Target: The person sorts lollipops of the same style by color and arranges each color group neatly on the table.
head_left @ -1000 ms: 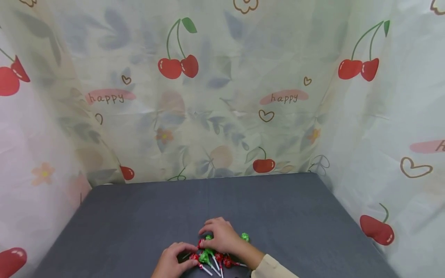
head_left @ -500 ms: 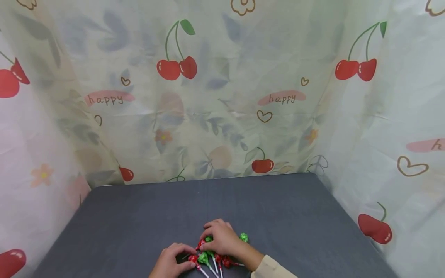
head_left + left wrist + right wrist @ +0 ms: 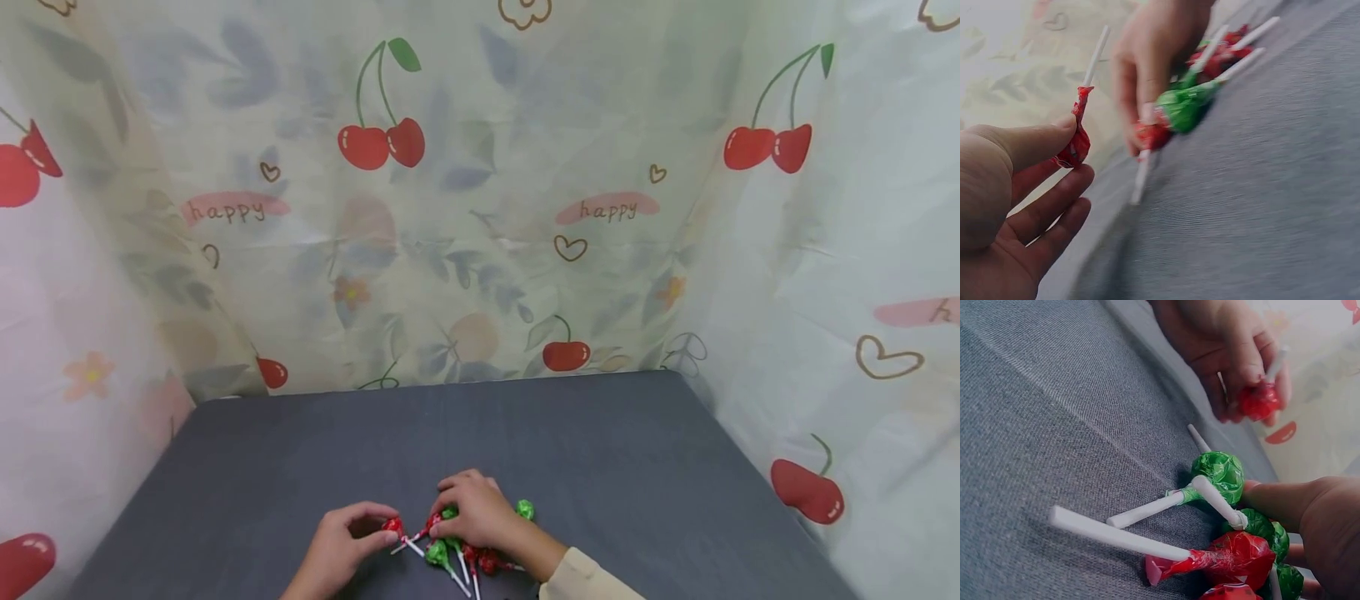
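My left hand (image 3: 337, 546) pinches a red-wrapped lollipop (image 3: 393, 525) between thumb and fingers, left of the pile. Its white stick points up and away in the left wrist view, where the wrapper (image 3: 1079, 147) is close to the thumb. My right hand (image 3: 476, 508) reaches over the pile, thumb and fingers around another red lollipop (image 3: 1154, 136) whose stick points left. Just in front of that hand lies a green lollipop (image 3: 437, 552). In the right wrist view a red lollipop (image 3: 1239, 559) and several green ones lie beside the right thumb; the fingertips are partly hidden there.
More red lollipops (image 3: 489, 561) lie under the right wrist, and a green one (image 3: 525, 508) sits beyond it. The dark grey tabletop (image 3: 300, 467) extends back to a cherry-patterned curtain (image 3: 450, 250), which also hangs along both sides.
My left hand has moved left from the pile, carrying a red lollipop between its fingertips. The right hand stays nearly in place over the pile.
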A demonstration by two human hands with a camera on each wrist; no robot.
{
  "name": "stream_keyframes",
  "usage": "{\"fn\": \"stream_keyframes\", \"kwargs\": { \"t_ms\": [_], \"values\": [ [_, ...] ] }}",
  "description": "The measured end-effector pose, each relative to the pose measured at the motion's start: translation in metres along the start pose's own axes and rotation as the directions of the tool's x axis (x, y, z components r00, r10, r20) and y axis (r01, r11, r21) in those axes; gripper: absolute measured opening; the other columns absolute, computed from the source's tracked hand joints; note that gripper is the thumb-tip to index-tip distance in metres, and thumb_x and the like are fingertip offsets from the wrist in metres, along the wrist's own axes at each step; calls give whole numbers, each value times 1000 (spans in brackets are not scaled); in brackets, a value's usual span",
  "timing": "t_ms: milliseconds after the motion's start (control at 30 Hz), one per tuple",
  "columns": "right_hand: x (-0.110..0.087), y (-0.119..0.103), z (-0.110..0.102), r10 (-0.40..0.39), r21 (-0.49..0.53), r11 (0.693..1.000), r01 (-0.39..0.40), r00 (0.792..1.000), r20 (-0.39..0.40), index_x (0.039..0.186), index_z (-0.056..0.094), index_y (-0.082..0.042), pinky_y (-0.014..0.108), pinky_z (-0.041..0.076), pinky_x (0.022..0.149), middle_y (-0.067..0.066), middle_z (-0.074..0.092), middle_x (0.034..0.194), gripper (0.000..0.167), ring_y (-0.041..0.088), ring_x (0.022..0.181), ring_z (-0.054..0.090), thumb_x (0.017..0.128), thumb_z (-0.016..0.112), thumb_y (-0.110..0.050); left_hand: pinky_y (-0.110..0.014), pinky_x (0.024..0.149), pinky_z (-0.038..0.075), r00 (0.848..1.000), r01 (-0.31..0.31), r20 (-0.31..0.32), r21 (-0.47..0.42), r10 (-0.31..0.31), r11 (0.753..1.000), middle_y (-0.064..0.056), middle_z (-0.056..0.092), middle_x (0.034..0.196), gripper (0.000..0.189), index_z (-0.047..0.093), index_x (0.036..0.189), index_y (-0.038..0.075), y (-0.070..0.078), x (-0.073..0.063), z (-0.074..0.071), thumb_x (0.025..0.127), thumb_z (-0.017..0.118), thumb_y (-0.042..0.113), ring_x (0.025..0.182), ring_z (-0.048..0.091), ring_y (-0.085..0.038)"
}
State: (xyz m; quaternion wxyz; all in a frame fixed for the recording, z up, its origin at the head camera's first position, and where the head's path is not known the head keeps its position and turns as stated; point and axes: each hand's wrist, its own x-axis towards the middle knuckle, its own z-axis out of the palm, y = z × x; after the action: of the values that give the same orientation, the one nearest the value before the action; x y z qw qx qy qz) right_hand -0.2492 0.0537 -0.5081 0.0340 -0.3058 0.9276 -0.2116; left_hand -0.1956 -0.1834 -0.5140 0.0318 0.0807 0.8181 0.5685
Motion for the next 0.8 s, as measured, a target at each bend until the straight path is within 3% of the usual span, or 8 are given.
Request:
{"fn": "stream_keyframes", "kwargs": {
  "t_ms": [133,333,467,633,800],
  "values": [
    [-1,1,-1,-5,-13,1000,5,1000,-23,90,76,-33,41,39,88,-4,63,124,16,19,116,50,79,77,-45,-27,68,54,995,-32,-93,-70,25,997,-13,72,94,34,72,105,-1,4,5,-7,78,82,16,80,70,-19],
    [-1,2,-1,-15,-19,1000,14,1000,-25,92,76,-34,41,39,89,-4,62,124,18,19,117,50,79,77,-46,-27,70,55,976,-13,-216,-152,-20,988,-14,72,95,31,73,104,-1,10,14,-17,76,82,7,84,69,-20],
    [-1,2,-1,-18,-21,1000,18,999,-29,92,76,-34,41,38,88,-5,62,124,18,18,117,50,79,77,-46,-27,73,55,965,-15,-261,-184,-34,983,-16,71,98,31,72,108,-2,12,21,-24,79,80,6,85,69,-20],
    [-1,1,3,-17,-24,1000,17,999,-32,93,77,-34,40,38,89,-5,63,124,19,17,116,50,78,77,-47,-24,75,53,952,-2,-302,-156,-46,988,-16,71,102,30,71,112,-1,12,29,-32,84,76,10,85,68,-15],
    [0,2,1,-4,-11,1000,4,1000,-3,95,77,-34,41,38,90,-6,62,125,19,18,117,49,80,76,-47,-22,74,51,942,-34,-335,-128,-11,991,-17,70,104,33,69,116,-2,10,37,-40,85,75,9,83,67,-11]
  ]
}}
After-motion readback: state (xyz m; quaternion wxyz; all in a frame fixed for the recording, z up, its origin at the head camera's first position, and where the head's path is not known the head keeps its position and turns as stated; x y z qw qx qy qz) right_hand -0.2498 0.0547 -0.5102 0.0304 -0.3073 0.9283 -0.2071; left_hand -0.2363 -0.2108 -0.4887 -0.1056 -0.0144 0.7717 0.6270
